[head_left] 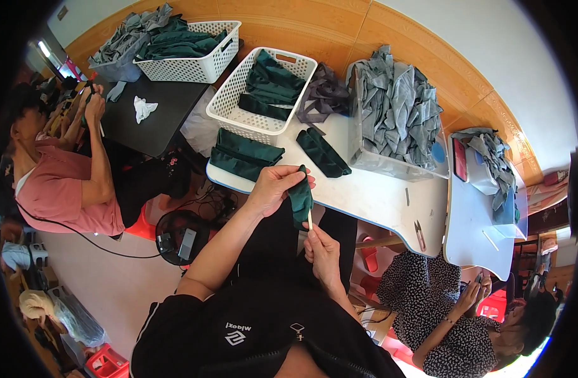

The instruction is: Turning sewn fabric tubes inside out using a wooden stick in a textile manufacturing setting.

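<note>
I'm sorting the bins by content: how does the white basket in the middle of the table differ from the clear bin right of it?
The white basket has latticed, opaque walls; the clear bin has smooth see-through walls. The basket holds a few folded dark green pieces, well below its rim; the bin is heaped over its rim with crumpled grey fabric. Both stand on the white table.

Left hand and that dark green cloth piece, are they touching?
Touching. The head view shows the left hand with its fingers pinched around the top of the dark green cloth piece, which hangs down from that grip.
</note>
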`<control>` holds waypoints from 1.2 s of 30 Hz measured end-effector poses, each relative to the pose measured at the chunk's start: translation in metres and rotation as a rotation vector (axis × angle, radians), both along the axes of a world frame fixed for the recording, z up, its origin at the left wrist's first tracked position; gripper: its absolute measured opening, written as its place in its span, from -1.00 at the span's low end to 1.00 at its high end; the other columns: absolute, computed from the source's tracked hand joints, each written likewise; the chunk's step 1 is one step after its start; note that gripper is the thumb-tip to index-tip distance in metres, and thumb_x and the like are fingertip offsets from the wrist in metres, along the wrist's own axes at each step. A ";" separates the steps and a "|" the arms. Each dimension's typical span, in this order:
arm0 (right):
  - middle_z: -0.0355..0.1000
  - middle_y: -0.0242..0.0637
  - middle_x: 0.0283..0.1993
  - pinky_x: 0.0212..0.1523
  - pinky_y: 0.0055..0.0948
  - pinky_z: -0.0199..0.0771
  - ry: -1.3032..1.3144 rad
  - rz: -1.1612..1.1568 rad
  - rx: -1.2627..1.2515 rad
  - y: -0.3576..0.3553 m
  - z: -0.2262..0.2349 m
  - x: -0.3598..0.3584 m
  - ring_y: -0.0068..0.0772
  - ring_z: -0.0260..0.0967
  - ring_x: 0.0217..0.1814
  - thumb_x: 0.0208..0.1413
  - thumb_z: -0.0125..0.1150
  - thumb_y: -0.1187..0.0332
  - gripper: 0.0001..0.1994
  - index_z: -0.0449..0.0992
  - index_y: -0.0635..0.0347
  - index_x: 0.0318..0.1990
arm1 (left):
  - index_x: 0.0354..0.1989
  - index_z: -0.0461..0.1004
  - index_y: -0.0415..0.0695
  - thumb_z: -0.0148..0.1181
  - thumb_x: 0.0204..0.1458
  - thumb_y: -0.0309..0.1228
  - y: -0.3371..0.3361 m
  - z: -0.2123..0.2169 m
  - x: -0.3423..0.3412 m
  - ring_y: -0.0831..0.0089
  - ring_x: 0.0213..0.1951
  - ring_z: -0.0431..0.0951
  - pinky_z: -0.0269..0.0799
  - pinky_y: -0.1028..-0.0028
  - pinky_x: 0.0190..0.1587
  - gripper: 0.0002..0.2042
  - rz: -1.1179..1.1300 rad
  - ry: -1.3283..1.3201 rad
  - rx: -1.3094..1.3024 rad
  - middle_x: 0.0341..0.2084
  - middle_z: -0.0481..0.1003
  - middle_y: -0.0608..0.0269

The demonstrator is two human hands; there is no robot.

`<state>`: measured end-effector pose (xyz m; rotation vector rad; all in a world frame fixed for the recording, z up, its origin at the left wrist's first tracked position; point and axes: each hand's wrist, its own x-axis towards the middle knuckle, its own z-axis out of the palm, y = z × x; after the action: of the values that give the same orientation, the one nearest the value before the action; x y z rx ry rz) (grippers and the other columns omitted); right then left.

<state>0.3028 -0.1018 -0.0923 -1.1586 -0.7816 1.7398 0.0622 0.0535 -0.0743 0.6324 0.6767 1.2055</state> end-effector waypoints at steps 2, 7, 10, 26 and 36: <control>0.38 -0.61 -0.28 -0.38 -0.57 0.03 -0.032 -0.009 0.019 0.001 0.003 0.003 -0.77 0.11 -0.39 0.94 0.35 0.24 -0.61 0.79 0.23 0.64 | 0.41 0.82 -0.41 0.50 0.73 -0.38 -0.003 0.025 0.008 0.06 0.13 1.02 1.02 0.12 0.25 -0.67 -0.011 -0.082 -0.038 0.10 0.93 -0.16; 0.39 -0.61 -0.27 -0.38 -0.58 0.04 -0.068 0.023 0.024 -0.009 0.002 -0.002 -0.77 0.12 -0.38 0.94 0.35 0.24 -0.61 0.79 0.23 0.64 | 0.38 0.84 -0.36 0.48 0.76 -0.28 -0.008 0.005 -0.001 0.04 0.14 1.02 1.03 0.12 0.18 -0.66 0.013 -0.069 -0.050 0.09 0.93 -0.15; 0.39 -0.61 -0.27 -0.37 -0.59 0.04 -0.095 0.015 0.033 -0.008 0.004 -0.005 -0.78 0.12 -0.38 0.94 0.35 0.24 -0.61 0.79 0.23 0.64 | 0.37 0.83 -0.37 0.48 0.76 -0.28 -0.006 -0.003 -0.005 0.06 0.13 1.02 1.03 0.12 0.17 -0.66 -0.005 0.021 -0.016 0.09 0.93 -0.15; 0.43 -0.62 -0.25 -0.39 -0.62 0.11 -0.146 0.059 0.018 0.001 0.003 0.022 -0.80 0.17 -0.39 0.95 0.33 0.23 -0.64 0.86 0.11 0.61 | 0.38 0.94 -0.31 0.55 0.61 -0.57 0.017 0.043 -0.019 0.45 0.13 0.91 0.84 0.42 0.28 -0.73 -0.001 0.539 0.313 0.18 0.95 0.08; 0.50 -0.63 -0.25 -0.45 -0.61 0.06 -0.062 0.090 -0.096 0.039 -0.028 0.035 -0.82 0.20 -0.44 0.94 0.32 0.23 -0.67 0.88 0.03 0.57 | 0.10 0.95 -0.10 0.77 0.14 -0.53 -0.037 0.063 0.024 0.17 0.26 0.85 0.77 -0.06 0.55 -0.66 0.191 1.139 1.215 0.10 0.86 0.25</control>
<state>0.3377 -0.0628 -0.1206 -1.2644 -0.8061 1.8395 0.0858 0.0167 -0.0116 2.4195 0.8755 1.2997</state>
